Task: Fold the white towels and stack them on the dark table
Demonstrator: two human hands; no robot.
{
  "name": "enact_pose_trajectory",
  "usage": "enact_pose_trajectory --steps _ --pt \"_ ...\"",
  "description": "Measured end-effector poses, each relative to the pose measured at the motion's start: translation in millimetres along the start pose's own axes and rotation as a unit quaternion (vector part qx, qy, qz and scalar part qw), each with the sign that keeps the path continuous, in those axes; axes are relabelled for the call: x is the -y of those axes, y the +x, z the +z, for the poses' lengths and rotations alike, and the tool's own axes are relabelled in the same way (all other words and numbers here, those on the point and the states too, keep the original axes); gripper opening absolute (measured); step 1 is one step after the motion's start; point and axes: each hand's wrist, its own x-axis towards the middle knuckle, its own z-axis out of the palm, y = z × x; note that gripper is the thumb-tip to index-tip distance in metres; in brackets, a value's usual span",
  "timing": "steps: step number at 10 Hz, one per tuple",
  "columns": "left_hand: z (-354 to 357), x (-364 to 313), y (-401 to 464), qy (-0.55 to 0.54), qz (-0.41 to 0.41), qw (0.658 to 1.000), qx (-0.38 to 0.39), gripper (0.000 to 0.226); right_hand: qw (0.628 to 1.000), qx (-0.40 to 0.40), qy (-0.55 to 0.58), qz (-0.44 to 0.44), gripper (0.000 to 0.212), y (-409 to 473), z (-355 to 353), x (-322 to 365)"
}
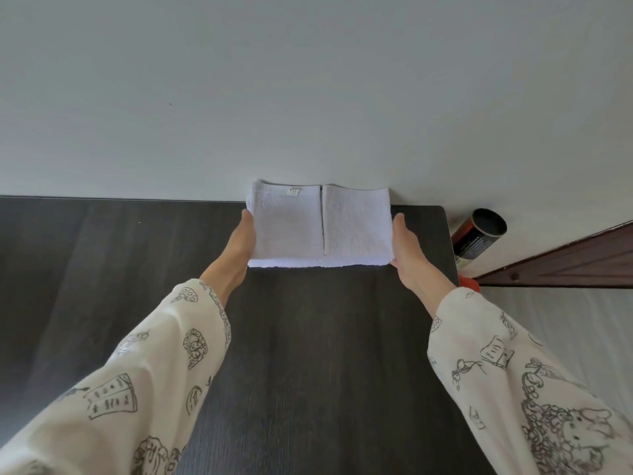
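A folded white towel point(320, 226) lies at the far edge of the dark table point(318, 354), against the pale wall. Its two flaps meet at a seam down the middle, and a small label shows near its far left corner. A second white layer peeks out under its near edge. My left hand point(241, 248) presses straight fingers against the towel's left side. On the towel's right side, my right hand point(409, 250) does the same. Both thumbs lie along the towel's edges; the fingers underneath are hidden.
A black cylindrical can point(479, 234) with a red band leans against the wall just past the table's right edge. A brown wooden panel point(568, 262) runs along the right. Something orange point(471, 282) shows beside the table's right edge.
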Motion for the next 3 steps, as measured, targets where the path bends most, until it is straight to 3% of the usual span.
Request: enact_pose_trajectory --steps 2,3 --pt "-5.3 7.6 1.8 -0.045 0.019 0.999 0.0 0.065 0.999 -0.004 0.005 -0.031 0.062 -2.6 -0.2 -7.9" --pt "-5.9 27.6 -14.3 -0.005 0.004 0.999 -0.043 0.063 0.997 -0.052 -0.007 -0.048 0.058 -16.7 -1.5 -27.3"
